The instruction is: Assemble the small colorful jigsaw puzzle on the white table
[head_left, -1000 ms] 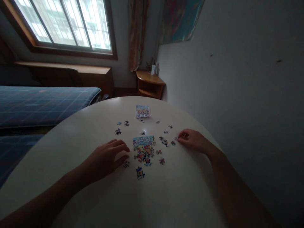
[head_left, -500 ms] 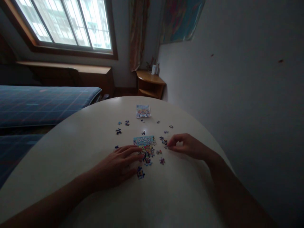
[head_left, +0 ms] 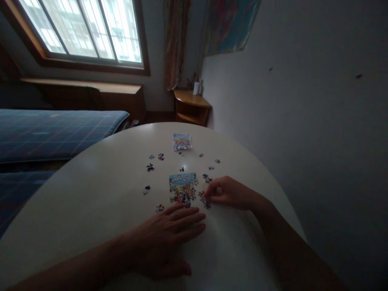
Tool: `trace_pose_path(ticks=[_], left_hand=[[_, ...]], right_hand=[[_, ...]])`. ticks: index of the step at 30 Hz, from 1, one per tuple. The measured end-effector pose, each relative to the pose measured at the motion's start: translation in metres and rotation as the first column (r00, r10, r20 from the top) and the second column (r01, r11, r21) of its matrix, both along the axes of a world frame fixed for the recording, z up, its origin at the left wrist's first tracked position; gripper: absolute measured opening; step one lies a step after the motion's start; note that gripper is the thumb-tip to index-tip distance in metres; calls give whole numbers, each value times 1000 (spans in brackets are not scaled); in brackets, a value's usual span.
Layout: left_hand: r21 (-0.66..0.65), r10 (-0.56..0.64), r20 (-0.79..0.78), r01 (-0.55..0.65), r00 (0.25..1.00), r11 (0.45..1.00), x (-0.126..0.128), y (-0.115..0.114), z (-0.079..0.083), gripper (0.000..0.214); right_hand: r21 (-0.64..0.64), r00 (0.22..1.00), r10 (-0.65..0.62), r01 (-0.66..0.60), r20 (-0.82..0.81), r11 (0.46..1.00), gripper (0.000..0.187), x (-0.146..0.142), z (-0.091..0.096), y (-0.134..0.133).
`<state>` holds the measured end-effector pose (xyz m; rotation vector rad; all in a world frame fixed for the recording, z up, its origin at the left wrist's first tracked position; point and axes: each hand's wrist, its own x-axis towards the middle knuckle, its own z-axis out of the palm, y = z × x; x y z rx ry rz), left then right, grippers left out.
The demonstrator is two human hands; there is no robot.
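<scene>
A partly joined jigsaw puzzle with a light blue lettered top lies on the white round table. My left hand rests flat with fingers stretched, covering the puzzle's bottom edge. To the right of the puzzle, my right hand pinches a puzzle piece low over the table; the fingertips partly hide it. Another loose piece lies just below those fingertips. A small cluster of pieces sits above them. Near my left fingers lies one more loose piece.
Several loose pieces are scattered around the puzzle, among them a dark one and a blue-white one. A printed packet lies farther back. The wall stands close on the right, and a plaid mattress is beyond the table's left edge.
My left hand has slid down and right, uncovering more of the puzzle and now hiding the loose piece below it. My right hand has moved slightly left and down, still pinching.
</scene>
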<state>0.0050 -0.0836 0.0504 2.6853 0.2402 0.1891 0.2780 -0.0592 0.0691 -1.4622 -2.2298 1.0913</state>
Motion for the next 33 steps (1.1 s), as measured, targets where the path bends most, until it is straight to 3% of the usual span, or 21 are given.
trace_pose_path(ticks=[10, 20, 27, 33], left_hand=[[-39, -2, -41, 0, 999, 999, 9, -7, -3, 82], [-45, -31, -80, 27, 996, 999, 10, -5, -2, 79], [-70, -17, -88, 11, 996, 997, 9, -5, -4, 86], [-53, -3, -99, -2, 995, 999, 9, -4, -4, 86]], right_hand=[[-43, 1000, 12, -11, 16, 999, 9, 3, 2, -3], [-170, 990, 57, -34, 132, 985, 13, -11, 20, -18], [-80, 994, -26, 34, 102, 996, 14, -3, 14, -11], [-55, 993, -13, 20, 119, 998, 14, 0, 7, -8]])
